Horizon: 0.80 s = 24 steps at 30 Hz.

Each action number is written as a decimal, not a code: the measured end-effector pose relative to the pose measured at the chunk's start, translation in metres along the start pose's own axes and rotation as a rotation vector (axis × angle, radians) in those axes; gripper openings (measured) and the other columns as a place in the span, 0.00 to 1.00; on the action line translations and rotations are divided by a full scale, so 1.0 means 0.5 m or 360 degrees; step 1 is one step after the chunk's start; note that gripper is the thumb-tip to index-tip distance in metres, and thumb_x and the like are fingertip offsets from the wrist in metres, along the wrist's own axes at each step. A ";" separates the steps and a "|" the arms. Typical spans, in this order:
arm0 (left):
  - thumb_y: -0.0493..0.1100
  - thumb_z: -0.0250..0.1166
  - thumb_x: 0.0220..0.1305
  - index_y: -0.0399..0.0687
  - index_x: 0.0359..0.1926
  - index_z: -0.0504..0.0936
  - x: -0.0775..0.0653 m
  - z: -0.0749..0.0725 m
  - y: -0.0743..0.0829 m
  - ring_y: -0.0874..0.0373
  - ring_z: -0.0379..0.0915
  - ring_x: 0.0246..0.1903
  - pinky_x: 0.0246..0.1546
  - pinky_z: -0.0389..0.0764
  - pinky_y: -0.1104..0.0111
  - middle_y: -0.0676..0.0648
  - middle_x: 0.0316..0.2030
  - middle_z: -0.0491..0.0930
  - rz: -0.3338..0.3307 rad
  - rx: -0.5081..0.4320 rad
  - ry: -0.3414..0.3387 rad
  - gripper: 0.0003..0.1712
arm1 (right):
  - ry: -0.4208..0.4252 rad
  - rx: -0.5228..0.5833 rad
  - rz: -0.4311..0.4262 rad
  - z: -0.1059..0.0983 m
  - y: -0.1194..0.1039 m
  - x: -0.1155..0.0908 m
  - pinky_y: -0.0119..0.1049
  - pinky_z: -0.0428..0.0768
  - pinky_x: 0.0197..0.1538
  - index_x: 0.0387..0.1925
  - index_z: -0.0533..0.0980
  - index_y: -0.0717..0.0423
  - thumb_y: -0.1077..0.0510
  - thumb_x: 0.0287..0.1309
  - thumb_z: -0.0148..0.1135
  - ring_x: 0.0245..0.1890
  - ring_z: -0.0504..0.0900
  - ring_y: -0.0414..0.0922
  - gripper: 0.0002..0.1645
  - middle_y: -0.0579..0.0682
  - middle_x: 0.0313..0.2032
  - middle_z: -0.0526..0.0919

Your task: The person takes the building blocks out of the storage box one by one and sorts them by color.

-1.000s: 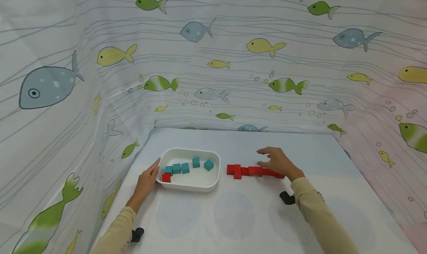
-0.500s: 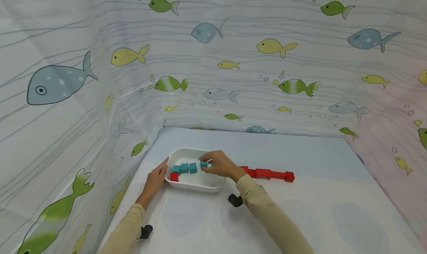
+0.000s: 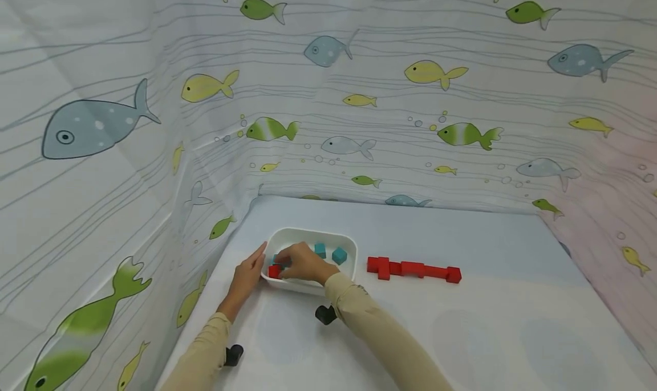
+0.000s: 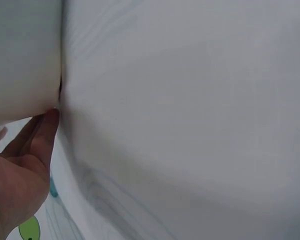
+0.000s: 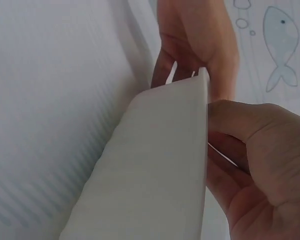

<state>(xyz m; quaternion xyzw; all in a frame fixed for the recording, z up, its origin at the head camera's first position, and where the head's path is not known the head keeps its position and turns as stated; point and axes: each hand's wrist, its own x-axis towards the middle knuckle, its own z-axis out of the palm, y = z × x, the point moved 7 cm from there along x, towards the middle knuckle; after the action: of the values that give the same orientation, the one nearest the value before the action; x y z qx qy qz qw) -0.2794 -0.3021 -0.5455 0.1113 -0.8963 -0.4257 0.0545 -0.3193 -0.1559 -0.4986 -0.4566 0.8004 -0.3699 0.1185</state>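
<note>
My left hand rests with nearly straight fingers against the left side of a white tray. In the left wrist view its fingertips touch the low edge of the tray wall. My right hand reaches into the tray's left end, fingers bent down beside a red cube. It covers most of the teal cubes there; I cannot tell whether it pinches one. Two more teal cubes, one at the back and one farther right, lie uncovered. In the right wrist view the tray wall hides the right fingertips.
Right of the tray, several red blocks lie in a row on the white table. Fish-patterned cloth surrounds the table at the back and sides. A black wrist device shows beside the right sleeve.
My right hand has moved left from above the red row, across the tray, to its left end. The left hand stays at the tray's side. The view has shifted slightly.
</note>
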 end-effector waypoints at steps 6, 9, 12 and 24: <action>0.52 0.46 0.77 0.56 0.72 0.64 -0.004 0.001 0.006 0.46 0.70 0.60 0.59 0.73 0.48 0.43 0.67 0.65 0.0026 -0.0019 0.0027 0.26 | -0.0033 -0.0050 0.0028 0.024 0.004 0.024 0.19 0.78 0.39 0.45 0.84 0.60 0.65 0.49 0.74 0.34 0.83 0.37 0.18 0.49 0.39 0.88; 0.51 0.47 0.77 0.55 0.72 0.65 -0.006 -0.002 0.010 0.48 0.73 0.51 0.52 0.77 0.52 0.43 0.66 0.67 0.0043 -0.0009 0.0053 0.26 | -0.0013 -0.0140 0.0008 0.032 0.004 0.034 0.19 0.77 0.38 0.44 0.85 0.59 0.63 0.49 0.74 0.32 0.81 0.34 0.17 0.47 0.37 0.87; 0.50 0.48 0.77 0.55 0.72 0.66 -0.007 -0.003 0.014 0.50 0.73 0.47 0.49 0.77 0.53 0.43 0.65 0.68 0.0063 0.0009 0.0077 0.25 | 0.0014 -0.0205 0.0013 0.038 0.007 0.038 0.19 0.77 0.37 0.43 0.85 0.59 0.62 0.49 0.74 0.32 0.79 0.33 0.16 0.46 0.35 0.87; 0.50 0.48 0.77 0.54 0.71 0.66 -0.009 -0.002 0.015 0.49 0.73 0.50 0.53 0.76 0.53 0.43 0.65 0.69 0.0082 0.0022 0.0096 0.25 | 0.0064 -0.0380 0.0063 0.039 0.005 0.035 0.20 0.76 0.38 0.41 0.84 0.56 0.59 0.51 0.74 0.30 0.76 0.34 0.14 0.46 0.34 0.87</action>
<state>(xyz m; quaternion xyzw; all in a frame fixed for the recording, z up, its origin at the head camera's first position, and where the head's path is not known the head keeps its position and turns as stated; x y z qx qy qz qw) -0.2758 -0.2971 -0.5391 0.1015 -0.8997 -0.4145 0.0918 -0.3202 -0.1789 -0.5113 -0.4440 0.8498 -0.2787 0.0546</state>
